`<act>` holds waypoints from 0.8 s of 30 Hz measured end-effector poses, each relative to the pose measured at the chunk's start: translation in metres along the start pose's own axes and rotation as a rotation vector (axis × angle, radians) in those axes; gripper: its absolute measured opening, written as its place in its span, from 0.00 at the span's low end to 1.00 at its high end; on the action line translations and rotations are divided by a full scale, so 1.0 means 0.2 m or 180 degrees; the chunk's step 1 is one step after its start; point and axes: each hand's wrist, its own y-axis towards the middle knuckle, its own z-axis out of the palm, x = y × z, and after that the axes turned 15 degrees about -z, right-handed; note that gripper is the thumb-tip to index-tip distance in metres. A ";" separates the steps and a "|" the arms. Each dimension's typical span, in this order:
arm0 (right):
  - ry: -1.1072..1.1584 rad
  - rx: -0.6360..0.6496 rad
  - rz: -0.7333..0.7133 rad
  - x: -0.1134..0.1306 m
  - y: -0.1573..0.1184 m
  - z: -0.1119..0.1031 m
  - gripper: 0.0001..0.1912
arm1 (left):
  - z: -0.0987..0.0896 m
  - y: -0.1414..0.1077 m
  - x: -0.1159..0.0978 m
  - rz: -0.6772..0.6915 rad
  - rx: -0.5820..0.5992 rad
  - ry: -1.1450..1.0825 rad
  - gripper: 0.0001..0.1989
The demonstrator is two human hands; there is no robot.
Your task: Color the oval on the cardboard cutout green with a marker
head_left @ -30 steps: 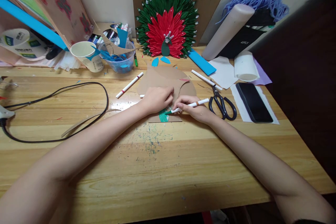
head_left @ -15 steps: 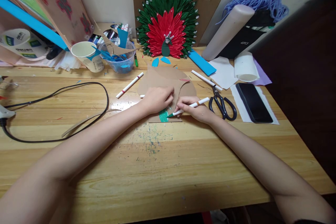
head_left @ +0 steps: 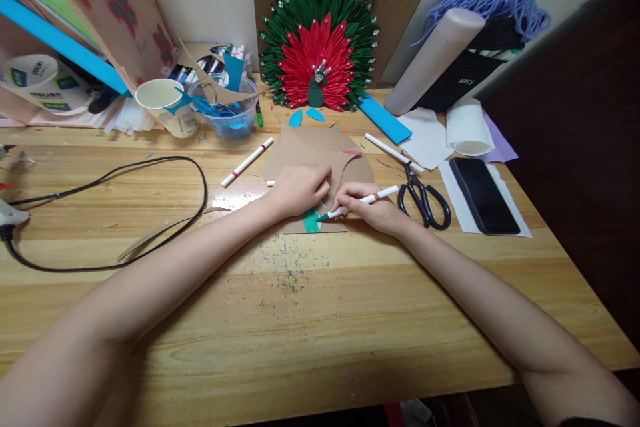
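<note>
Peacock [head_left: 316, 90] green outside, red within; marker [head_left: 385, 195] white, brown-banded; scissor handles [head_left: 425, 203] black.

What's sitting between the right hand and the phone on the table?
The head view shows black-handled scissors there. The white marker in the right hand points its back end toward them; white paper edges out beside the phone.

The left grip [head_left: 300, 190] hides part of the cardboard [head_left: 313, 140]; the frame crops a white object [head_left: 11, 215].

Both bare forearms reached in from the lower corners. Left hand [head_left: 300, 191] lay palm down, fingers curled; right hand [head_left: 369, 207] was pinched, wrist bent inward, hands close together.
</note>
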 end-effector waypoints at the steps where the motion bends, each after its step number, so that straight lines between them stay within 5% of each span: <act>1: -0.0066 0.0011 0.0003 0.00 0.00 0.00 0.16 | 0.00 0.00 0.00 0.0011 -0.0006 0.0008 0.15; 24: -0.0094 0.0069 0.0025 0.00 0.00 -0.01 0.17 | 0.01 0.00 0.01 0.0019 -0.0057 0.0029 0.15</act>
